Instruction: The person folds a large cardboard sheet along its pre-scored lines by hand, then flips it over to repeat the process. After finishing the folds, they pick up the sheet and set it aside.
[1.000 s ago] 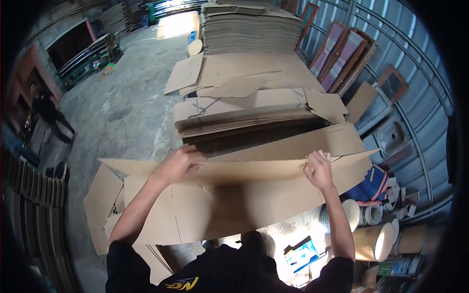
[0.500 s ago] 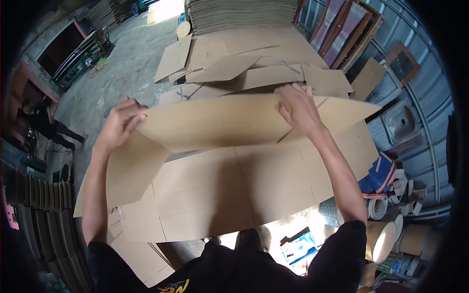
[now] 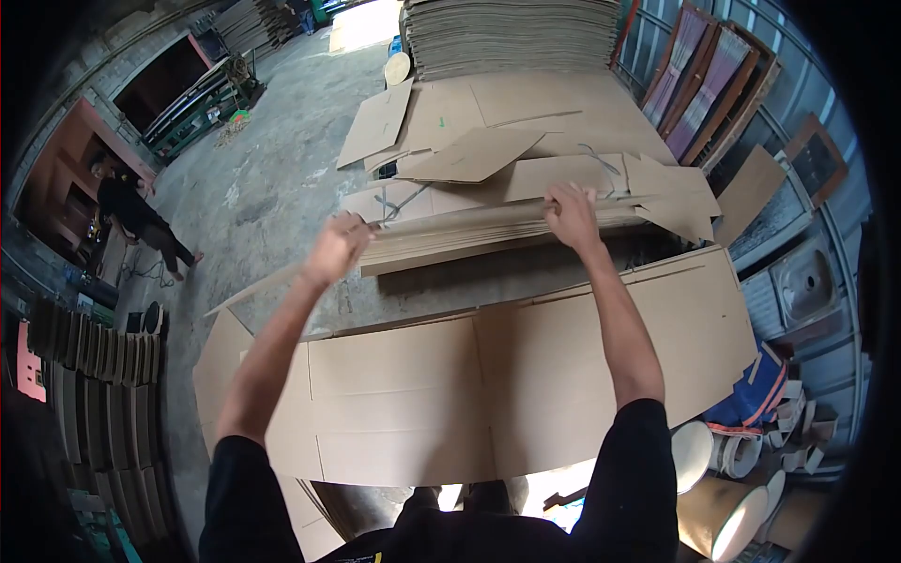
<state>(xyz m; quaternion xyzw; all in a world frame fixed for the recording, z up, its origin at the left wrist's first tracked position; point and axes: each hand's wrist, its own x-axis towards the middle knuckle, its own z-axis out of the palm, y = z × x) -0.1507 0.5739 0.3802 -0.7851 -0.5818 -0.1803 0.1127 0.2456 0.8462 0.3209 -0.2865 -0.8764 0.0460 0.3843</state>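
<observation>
My left hand point(image 3: 343, 249) and my right hand point(image 3: 571, 208) are stretched far forward, fingers curled closed on the edge of a brown cardboard sheet point(image 3: 460, 231). That sheet appears almost edge-on and slightly blurred, over the front of the far cardboard pile point(image 3: 488, 192). Closer to my body lies a wide slotted cardboard blank point(image 3: 404, 375), creased into panels, with my arms reaching above it. A strip of dark floor shows between this blank and the far pile.
A tall stack of flat cardboard point(image 3: 511, 42) stands at the back. Bundled cardboard point(image 3: 103, 394) lines the left, and a person point(image 3: 141, 216) stands beyond it. Along the right wall are framed panels point(image 3: 704, 80), a metal sink point(image 3: 807, 286), a blue bag point(image 3: 751, 389) and round drums point(image 3: 718, 507).
Both hands have moved forward with the cardboard sheet, which went from a broad curved face above the near blank to nearly edge-on at the far pile. The view has shifted a little left.
</observation>
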